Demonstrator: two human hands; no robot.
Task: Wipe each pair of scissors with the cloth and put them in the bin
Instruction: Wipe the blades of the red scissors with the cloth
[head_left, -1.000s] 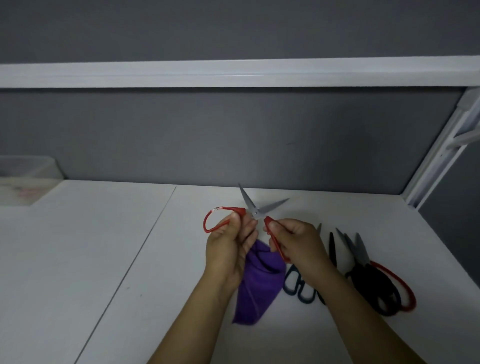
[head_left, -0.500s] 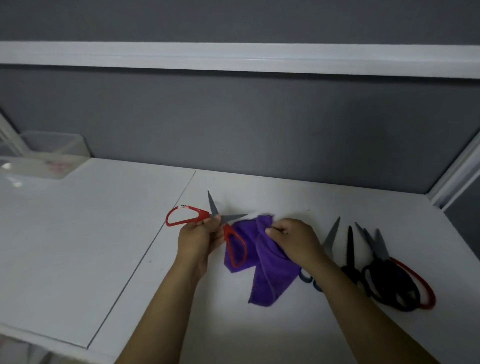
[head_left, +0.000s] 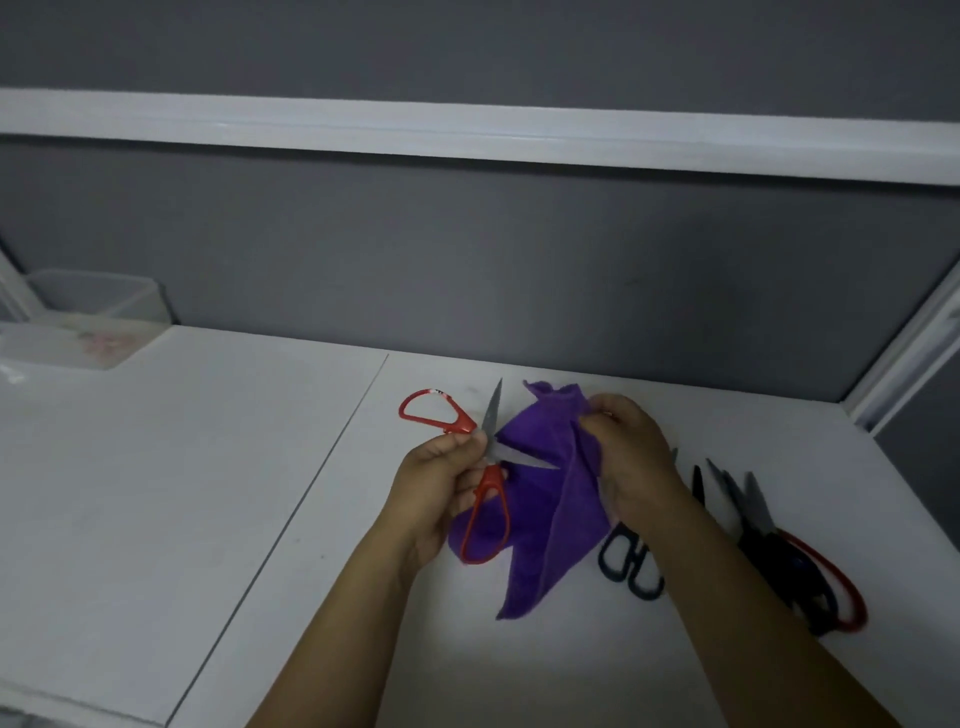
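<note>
One pair of red loop-handled scissors (head_left: 489, 480), blades splayed, pinched at pivot by left hand (head_left: 441, 483); right hand (head_left: 628, 457) clutches soft purple cloth (head_left: 540, 436) over white bench (head_left: 208, 493).

Office cubicle or workstation, dim light. White laminate desk (head_left: 208, 467), with a straight seam (head_left: 311, 483) between two tops. A grey, fabric-looking partition (head_left: 467, 270) runs along the back of the desk. A white rail (head_left: 467, 130) crosses it higher up. A white frame post (head_left: 904, 358) slants at the right corner, with a second grey panel (head_left: 930, 457) beside it. Clear plastic bin (head_left: 98, 299) at far left against the partition. Several scissors (head_left: 769, 558) on the desk, stationery type.
</note>
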